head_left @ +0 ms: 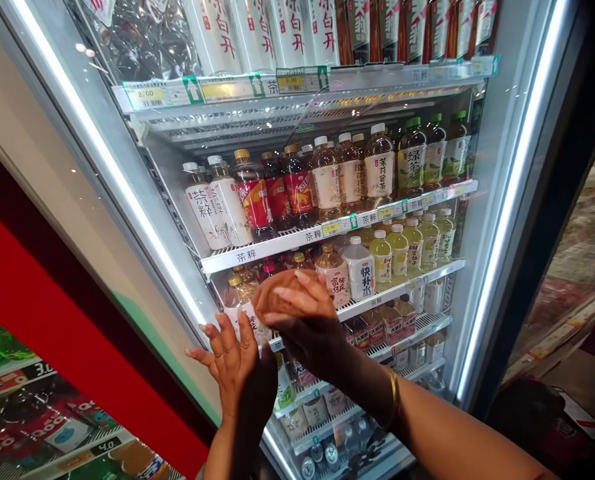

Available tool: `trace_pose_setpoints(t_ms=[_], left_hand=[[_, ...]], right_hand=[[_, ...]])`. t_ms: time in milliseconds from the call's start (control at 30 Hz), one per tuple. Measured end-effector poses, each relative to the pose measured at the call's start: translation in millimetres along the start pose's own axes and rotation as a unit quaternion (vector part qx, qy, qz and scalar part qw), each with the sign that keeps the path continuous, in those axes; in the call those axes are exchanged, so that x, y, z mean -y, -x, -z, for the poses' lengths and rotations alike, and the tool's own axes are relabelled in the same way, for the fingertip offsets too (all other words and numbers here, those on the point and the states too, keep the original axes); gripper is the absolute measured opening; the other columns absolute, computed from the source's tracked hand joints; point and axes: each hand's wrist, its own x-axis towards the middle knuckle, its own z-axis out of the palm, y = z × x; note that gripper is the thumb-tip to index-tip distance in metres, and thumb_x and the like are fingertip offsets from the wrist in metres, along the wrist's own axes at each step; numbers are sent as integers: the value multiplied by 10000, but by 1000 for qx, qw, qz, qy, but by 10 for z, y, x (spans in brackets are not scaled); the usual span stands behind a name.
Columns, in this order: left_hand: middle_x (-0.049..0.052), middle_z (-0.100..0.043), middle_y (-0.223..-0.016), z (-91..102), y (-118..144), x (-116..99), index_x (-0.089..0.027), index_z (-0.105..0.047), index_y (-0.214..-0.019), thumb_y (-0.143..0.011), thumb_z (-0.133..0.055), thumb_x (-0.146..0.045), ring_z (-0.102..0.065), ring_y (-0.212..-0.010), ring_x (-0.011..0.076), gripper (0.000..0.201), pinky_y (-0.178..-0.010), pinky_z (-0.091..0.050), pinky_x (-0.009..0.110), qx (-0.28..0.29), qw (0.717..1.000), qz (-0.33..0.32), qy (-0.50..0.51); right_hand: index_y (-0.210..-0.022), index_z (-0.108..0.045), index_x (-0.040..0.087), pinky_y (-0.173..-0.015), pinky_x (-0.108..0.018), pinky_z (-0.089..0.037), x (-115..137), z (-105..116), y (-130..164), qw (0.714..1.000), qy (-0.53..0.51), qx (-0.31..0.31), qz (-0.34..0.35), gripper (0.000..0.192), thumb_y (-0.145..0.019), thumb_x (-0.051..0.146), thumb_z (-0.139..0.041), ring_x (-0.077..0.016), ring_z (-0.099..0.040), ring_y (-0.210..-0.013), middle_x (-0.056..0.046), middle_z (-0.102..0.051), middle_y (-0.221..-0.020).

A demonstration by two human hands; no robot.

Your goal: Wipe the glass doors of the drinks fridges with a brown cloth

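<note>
Midway through stocking, seemingly, the right hand (297, 313) grips a brown-capped bottle (283, 283) at the cooler shelf (377, 301), the left hand (237, 363) open-fingered beside it, to be steadied next.

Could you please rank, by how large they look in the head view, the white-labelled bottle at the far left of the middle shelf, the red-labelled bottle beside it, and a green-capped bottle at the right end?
1. white-labelled bottle
2. red-labelled bottle, nearly alike
3. green-capped bottle, though it stands farther away, so its true size is unsure
</note>
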Motion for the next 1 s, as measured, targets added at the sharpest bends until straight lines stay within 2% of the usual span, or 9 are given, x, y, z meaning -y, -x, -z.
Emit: trace_pose_setpoints(t_ms=[100, 167, 300, 400, 500, 633, 733, 833, 1000], left_hand=[[219, -20, -1764, 36, -89, -52, -226, -57, -1701, -982, -551, -161, 45, -1630, 430, 874, -1221, 45, 794, -11, 1000, 2, 9], [196, -22, -1769, 50, -116, -126, -253, -64, -1701, -976, -550, -132, 30, -1635, 418, 881, -1231, 41, 785, -11, 1000, 8, 19], [180, -23, -1768, -2, -155, -236, -276, -65, -1700, -967, -588, -140, 19, -1632, 418, 911, -1239, 22, 778, 13, 999, 0, 32], [174, -53, -1769, -70, -233, -236, -296, -59, -1699, -977, -586, -160, 5, -1633, 418, 904, -1239, 37, 773, -3, 999, 15, 28], [172, -60, -1772, -101, -325, -247, -305, -32, -1697, -989, -569, -158, 1, -1638, 404, 901, -1234, 64, 770, -11, 1000, 20, 13], [173, -65, -1770, -123, -382, -408, -285, -42, -1700, -987, -562, -155, 1, -1640, 401, 892, -1226, 85, 777, -4, 999, 28, 16], [165, -86, -1768, -187, -416, -580, -279, -73, -1701, -996, -555, -157, -13, -1645, 376, 863, -1251, 65, 752, -5, 999, 28, 15], [168, -106, -1765, -259, -494, -692, -277, -91, -1700, -1009, -557, -190, -34, -1645, 375, 838, -1251, 78, 749, -11, 999, 31, 9], [181, -92, -1766, -297, -628, -840, -313, -48, -1698, -986, -562, -159, -59, -1633, 428, 891, -1214, 68, 808, -7, 999, 49, 7]], right_hand=[[-1191, -691, 315, -1300, -652, -343, -125, 159, -12, 998, 27, -26, -42, 299, -929, 171, -701, -297, -404, -1551, -18, -646, -1409], [-1182, -696, 288, -1277, -636, -392, -116, 217, 108, 997, 34, -41, -62, 298, -917, 152, -706, -305, -425, -1536, -45, -641, -1398], [-1196, -710, 292, -1232, -507, -489, -25, 164, 211, 1000, 19, -7, -8, 294, -926, 177, -705, -259, -467, -1501, -34, -679, -1335], [-1213, -697, 338, -1285, -520, -415, -114, 155, 6, 999, 24, 0, 21, 290, -953, 211, -669, -237, -454, -1515, 0, -699, -1317], [-1211, -680, 350, -1302, -600, -354, -329, 294, -163, 999, 37, -36, -16, 312, -950, 182, -655, -267, -415, -1547, -2, -672, -1369], [-1185, -690, 292, -1274, -610, -394, -483, 473, -14, 996, 42, -62, -46, 320, -916, 120, -674, -311, -415, -1542, -46, -627, -1398], [-1211, -704, 301, -1307, -575, -362, -465, 456, 88, 999, 41, -24, -17, 333, -923, 135, -680, -293, -423, -1532, -37, -632, -1375], [-1253, -691, 312, -1340, -566, -306, -525, 429, -55, 999, 26, -9, 29, 338, -948, 170, -662, -279, -408, -1542, -24, -647, -1358], [-1184, -693, 300, -1327, -612, -313, -849, 649, -198, 997, 47, -54, 1, 300, -919, 160, -705, -305, -408, -1538, -45, -622, -1366]])
